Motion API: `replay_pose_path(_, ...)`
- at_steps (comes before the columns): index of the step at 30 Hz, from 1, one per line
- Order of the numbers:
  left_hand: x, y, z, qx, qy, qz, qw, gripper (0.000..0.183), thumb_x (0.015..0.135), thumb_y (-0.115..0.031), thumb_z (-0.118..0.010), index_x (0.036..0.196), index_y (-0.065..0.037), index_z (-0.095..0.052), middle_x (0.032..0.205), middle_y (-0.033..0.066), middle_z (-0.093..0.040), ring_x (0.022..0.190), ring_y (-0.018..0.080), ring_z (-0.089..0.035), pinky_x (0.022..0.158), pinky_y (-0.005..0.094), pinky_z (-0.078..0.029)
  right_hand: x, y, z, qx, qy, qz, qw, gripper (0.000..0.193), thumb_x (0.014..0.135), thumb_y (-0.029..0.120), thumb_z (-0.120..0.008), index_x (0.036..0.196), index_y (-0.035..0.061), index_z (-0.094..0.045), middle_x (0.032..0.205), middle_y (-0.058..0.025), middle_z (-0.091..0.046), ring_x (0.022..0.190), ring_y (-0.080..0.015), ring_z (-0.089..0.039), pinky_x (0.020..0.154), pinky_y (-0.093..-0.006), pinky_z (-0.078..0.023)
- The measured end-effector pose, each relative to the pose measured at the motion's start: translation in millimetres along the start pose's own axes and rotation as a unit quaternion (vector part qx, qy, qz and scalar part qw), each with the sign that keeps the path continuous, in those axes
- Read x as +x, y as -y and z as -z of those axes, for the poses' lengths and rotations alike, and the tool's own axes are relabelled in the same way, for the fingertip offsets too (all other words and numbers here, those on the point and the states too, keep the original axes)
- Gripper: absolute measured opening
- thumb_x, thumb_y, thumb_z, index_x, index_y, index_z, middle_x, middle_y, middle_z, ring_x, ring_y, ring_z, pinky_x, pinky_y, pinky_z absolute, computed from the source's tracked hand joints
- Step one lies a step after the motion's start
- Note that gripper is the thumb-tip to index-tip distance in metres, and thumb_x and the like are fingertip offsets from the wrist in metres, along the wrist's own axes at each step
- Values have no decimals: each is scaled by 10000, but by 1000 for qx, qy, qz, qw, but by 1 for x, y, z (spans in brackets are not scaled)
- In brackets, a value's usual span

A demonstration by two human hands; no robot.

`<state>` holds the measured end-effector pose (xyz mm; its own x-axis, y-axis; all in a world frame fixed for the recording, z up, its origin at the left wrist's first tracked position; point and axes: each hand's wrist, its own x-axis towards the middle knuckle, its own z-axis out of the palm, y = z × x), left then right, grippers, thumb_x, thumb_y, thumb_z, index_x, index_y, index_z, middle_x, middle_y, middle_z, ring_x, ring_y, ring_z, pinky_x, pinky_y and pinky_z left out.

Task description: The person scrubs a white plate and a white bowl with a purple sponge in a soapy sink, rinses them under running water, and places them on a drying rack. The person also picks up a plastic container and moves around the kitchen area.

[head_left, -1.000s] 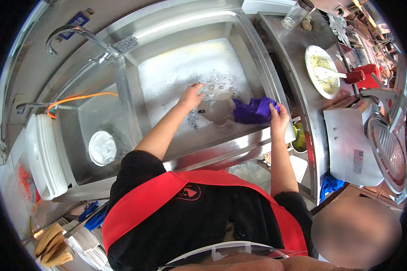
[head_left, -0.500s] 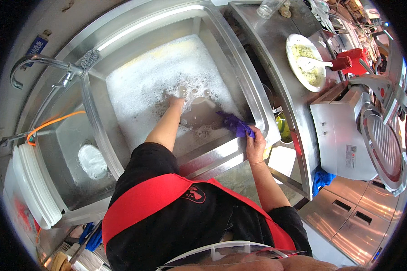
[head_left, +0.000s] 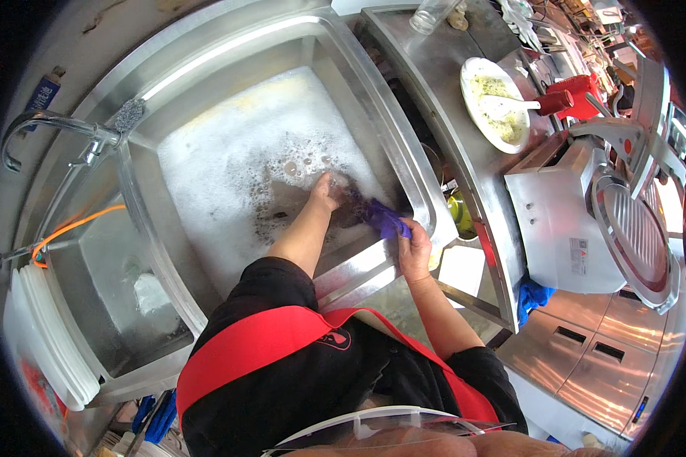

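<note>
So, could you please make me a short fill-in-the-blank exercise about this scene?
1. The right hand holds a cloth that is ____ in colour.
2. By size, the foamy basin at the left hand is the ____ of the two.
3. The white plate stands to the person's ____ of that basin.
4. The thin hose is ____ in colour.

Missing words: purple; larger; right; orange.

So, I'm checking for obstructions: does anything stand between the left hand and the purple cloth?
Nothing visible blocks the way from the left hand to the purple cloth, which the right hand holds. Sudsy water could hide something below.
</note>
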<state>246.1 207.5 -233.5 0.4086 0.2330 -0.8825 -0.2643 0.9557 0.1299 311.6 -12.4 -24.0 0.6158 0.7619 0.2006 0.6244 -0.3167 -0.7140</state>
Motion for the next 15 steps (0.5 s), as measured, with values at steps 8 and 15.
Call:
replay_pose_path(8,-14,-25,33,-84,2,-1,996,246,908,-319,-457,941,-96,-556,799,60,-603,699,241,-588,707,446,-542,3,5,3,5,5,18,1000,184,831,30,-566,1012,38,-604,944,-161,-644,875,-331,-626,782,-369,-488)
replay_pose_path(15,-78,-56,89,351,-125,-124,920,247,818,-204,-522,999,-36,-530,683,91,-589,551,186,-573,622,361,-520,3,4,3,47,8,3,999,200,810,31,-575,1006,43,-613,977,-162,-637,919,-355,-605,819,-388,-483)
